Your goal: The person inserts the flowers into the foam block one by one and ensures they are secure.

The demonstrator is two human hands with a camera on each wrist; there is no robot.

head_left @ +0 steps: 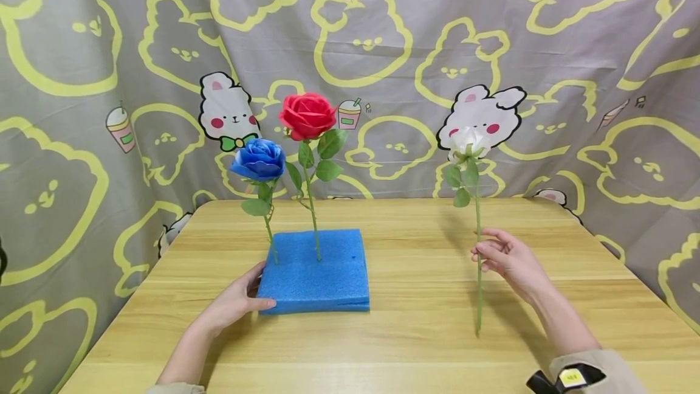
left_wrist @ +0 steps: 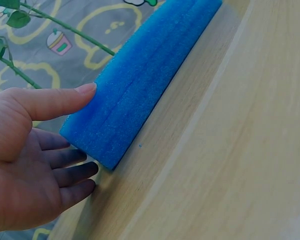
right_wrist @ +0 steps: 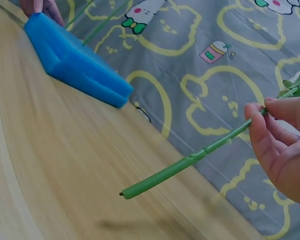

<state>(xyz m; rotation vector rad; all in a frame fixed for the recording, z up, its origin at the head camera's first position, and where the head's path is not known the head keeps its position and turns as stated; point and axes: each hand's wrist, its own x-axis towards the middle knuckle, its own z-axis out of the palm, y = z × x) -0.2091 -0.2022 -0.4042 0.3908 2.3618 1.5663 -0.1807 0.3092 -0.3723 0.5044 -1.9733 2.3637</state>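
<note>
Between thumb and fingertips my right hand (head_left: 511, 260) pinches the green stem of a white artificial rose (head_left: 468, 143), held upright above the table in the head view. In the right wrist view the lower end of the stem (right_wrist: 160, 177) hangs free. My left hand (head_left: 235, 300) rests at the left side of a blue foam block (head_left: 322, 287). Its thumb (left_wrist: 60, 102) touches the block's edge, while the other fingers lie loosely beside the block's end. A blue rose (head_left: 259, 160) and a taller red rose (head_left: 308, 116) stand in the foam.
The block lies on a light wooden table (head_left: 415, 345), left of the white rose. Behind the table hangs a grey curtain (head_left: 383, 169) with yellow cartoon outlines. A small hole (head_left: 353, 257) shows in the foam's top, right of the red rose's stem.
</note>
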